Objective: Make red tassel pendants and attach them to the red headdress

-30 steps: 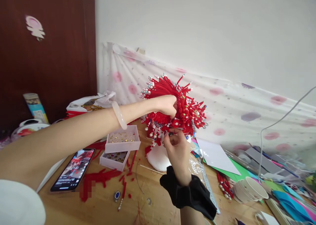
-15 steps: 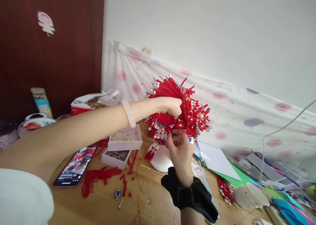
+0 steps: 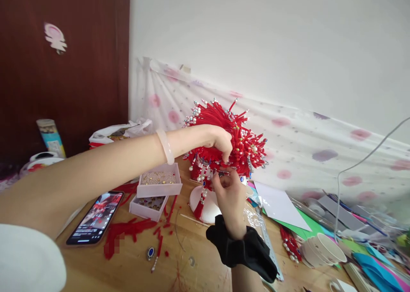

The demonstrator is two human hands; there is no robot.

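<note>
Wooden tabletop (image 3: 128, 275) holds a white stand (image 3: 210, 217) bearing the red headdress (image 3: 218, 113), already thickly beaded (one blue pendant (image 3: 150, 253) lies unattached). Left hand (image 3: 221, 140) curls against it, right hand (image 3: 230, 198) below; whether either pinches, I cannot tell.

The wooden table (image 3: 128, 272) carries a white base (image 3: 210, 210); left of it lie red strips (image 3: 137, 228) and a blue oval ornament (image 3: 150, 253), right of it a ruler (image 3: 267, 235).

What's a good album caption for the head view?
Left hand and right hand at a beaded red headpiece, phone nearby.
</note>
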